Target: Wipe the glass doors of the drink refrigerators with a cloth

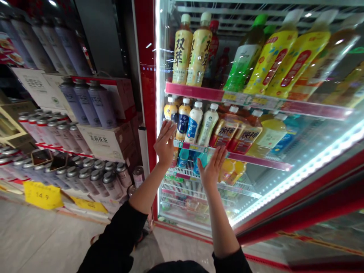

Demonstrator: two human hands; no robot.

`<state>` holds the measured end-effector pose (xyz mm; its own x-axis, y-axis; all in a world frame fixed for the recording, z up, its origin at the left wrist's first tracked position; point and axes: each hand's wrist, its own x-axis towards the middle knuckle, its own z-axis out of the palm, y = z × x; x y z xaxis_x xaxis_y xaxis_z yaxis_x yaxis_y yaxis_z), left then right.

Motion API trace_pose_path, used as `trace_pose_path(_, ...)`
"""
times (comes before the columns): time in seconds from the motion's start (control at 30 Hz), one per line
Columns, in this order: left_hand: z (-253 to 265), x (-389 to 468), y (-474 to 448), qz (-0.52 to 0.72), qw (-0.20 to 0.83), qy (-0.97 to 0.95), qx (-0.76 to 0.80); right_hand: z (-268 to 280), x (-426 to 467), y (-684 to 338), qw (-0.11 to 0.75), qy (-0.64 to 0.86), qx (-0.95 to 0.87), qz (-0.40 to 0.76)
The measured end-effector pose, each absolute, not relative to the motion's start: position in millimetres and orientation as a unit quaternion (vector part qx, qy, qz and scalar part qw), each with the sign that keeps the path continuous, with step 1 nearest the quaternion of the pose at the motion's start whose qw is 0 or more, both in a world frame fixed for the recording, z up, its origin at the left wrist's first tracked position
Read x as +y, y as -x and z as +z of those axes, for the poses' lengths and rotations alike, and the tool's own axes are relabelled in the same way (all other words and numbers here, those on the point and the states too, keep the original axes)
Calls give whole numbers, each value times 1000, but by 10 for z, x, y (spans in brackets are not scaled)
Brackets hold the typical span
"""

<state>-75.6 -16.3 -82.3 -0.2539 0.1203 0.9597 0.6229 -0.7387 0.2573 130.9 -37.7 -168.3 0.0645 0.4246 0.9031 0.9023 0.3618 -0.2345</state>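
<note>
My left hand (165,144) is raised at the left side of the drinks cooler, its fingers stretched out in front of a small yellow-labelled bottle (170,109) and hiding its lower part. Something pale shows by those fingertips; I cannot make out what it is. My right hand (211,168) is open, with fingers extended over the middle shelf's pink price rail (258,160). Whether either palm touches glass or rail is unclear. Between the hands stand a dark blue-labelled bottle (183,120), a white and blue bottle (193,123) and a pale green bottle (208,125).
Brown-red bottles (224,131) stand farther right on that shelf. Above are yellow-labelled tea bottles (182,53). A bright light strip (284,189) runs along the cooler's right side. To the left, stacked cans (93,178) and a carton (102,142) stand beside the red frame (146,91).
</note>
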Motion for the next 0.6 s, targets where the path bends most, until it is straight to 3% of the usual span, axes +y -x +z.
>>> trace_pose_path(0.13,-699,-108,550,-703,175,623,-293,-1712,-330,-1299,522,516,-633,-245)
trace_pose_path(0.23,-927,-180,503,-650,180,689,-267,-1774,-265,-1399,517,510,-643,-246)
trace_pose_path(0.37,-1155,-260,713,-689,156,625,-331,-1818,-218,-1447,511,514,-647,-237)
trace_pose_path(0.6,-598,-59,903,-770,143,483,-391,-1803,-254,-1346,521,538,-633,-197)
